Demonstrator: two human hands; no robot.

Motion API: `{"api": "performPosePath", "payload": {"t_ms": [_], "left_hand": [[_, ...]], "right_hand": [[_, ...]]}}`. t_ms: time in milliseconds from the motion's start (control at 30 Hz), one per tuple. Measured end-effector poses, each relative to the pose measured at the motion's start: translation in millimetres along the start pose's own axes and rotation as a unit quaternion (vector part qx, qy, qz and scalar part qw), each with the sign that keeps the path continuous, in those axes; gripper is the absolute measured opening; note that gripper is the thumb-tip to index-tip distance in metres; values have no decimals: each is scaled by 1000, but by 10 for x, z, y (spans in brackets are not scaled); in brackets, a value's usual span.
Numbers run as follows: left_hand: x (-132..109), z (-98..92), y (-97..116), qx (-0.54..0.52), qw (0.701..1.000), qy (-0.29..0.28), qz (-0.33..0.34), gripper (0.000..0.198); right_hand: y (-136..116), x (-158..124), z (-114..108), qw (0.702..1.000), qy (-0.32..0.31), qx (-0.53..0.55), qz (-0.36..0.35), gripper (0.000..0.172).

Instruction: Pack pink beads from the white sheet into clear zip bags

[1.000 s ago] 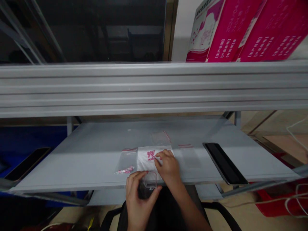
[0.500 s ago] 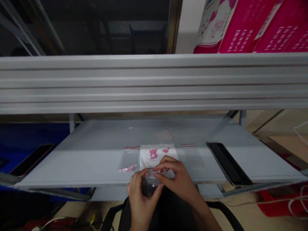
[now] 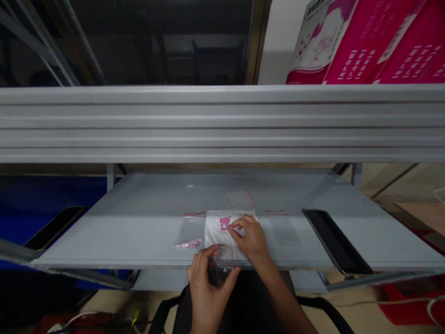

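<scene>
Left hand point(image 3: 208, 297) pinches a small clear zip bag point(image 3: 222, 262) at its fingertips; flimsy, slippery stuff, so grab it by the edge. Right hand point(image 3: 252, 239) curls over pink beads point(image 3: 225, 223), pinching or not, can't tell.

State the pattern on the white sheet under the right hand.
The white sheet shows a cluster of small pink dots, seen best in the head view.
</scene>
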State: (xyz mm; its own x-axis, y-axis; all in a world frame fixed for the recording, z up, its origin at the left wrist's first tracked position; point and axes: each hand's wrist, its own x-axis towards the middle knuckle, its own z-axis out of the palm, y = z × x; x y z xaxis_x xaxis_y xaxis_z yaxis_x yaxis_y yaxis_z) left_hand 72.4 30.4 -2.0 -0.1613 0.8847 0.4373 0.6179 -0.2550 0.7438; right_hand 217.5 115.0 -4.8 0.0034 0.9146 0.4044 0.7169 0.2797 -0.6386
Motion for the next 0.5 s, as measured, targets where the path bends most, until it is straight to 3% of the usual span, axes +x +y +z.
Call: {"api": "performPosePath", "payload": {"t_ms": [133,233,400,500], "left_hand": [[15,-2,4,-2,1000,-2,3,38],[16,-3,4,-1,1000,-4,1,39],[13,-12,2,-12,1000,-10,8,38],[16,-20,0,-13,1000,-10,8,38]], "right_hand": [[-26,29,-18,1000,1,10,-2,10],[-121,13,-164,999,-6,39,-9,11],[-433,-128,-558,975,-87,196,-57,9],[-471,-163,-601,968,-108,221,-46,12]]}}
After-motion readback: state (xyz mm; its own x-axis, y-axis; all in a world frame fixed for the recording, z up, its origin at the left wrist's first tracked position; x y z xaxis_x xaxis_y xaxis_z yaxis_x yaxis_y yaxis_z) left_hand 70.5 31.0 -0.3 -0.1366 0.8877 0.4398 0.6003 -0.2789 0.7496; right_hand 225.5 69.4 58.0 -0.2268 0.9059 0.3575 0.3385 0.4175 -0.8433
